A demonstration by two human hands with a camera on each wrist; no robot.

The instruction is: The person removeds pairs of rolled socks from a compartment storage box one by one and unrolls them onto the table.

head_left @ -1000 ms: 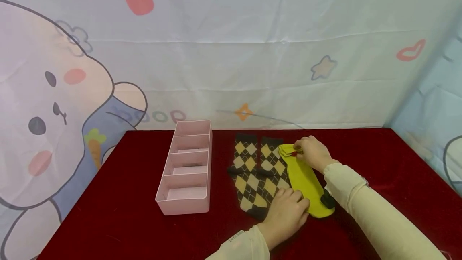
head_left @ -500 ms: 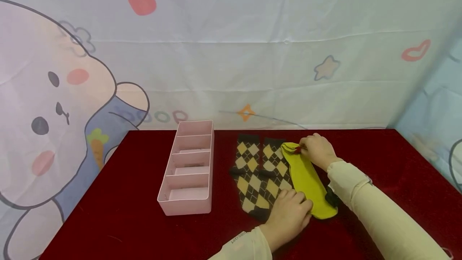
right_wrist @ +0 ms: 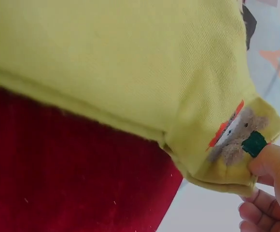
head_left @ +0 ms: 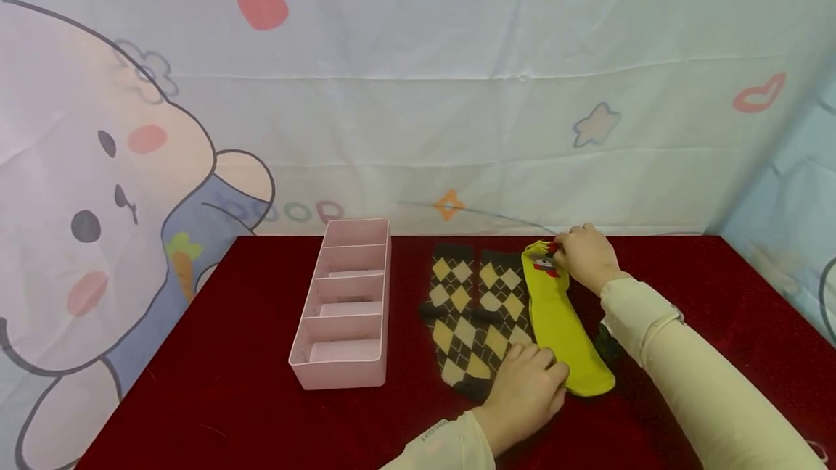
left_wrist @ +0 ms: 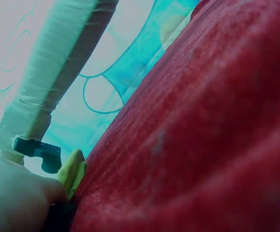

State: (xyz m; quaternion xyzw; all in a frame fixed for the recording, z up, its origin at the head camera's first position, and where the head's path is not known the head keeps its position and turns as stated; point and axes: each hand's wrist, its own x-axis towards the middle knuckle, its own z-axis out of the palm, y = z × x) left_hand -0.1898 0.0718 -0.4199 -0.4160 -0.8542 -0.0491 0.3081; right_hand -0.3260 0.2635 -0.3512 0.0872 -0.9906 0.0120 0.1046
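Observation:
A yellow sock (head_left: 563, 328) lies lengthwise to the right of two dark argyle socks (head_left: 457, 343). My right hand (head_left: 590, 256) pinches the yellow sock's cuff at the far end. In the right wrist view the cuff (right_wrist: 270, 116) carries a grey animal patch with red and a small dark green tag under the thumb. My left hand (head_left: 525, 390) has bent fingers at the near edge of the yellow sock, overlapping the lower end of the argyle pair. In the left wrist view the left hand (left_wrist: 19, 195) is right beside yellow fabric (left_wrist: 73, 171), its fingertips hidden.
A pink organizer box (head_left: 387, 310) with several compartments stands left of the socks. Dark red cloth (head_left: 215, 354) covers the table, and a printed curtain (head_left: 418, 93) hangs right behind its far edge. A dark wrist camera (left_wrist: 43, 152) sits on the right forearm.
My right hand has drawn the yellow sock's cuff away from me and slightly right, straightening it and bringing its patch into view. The left hand stays at the sock's near part.

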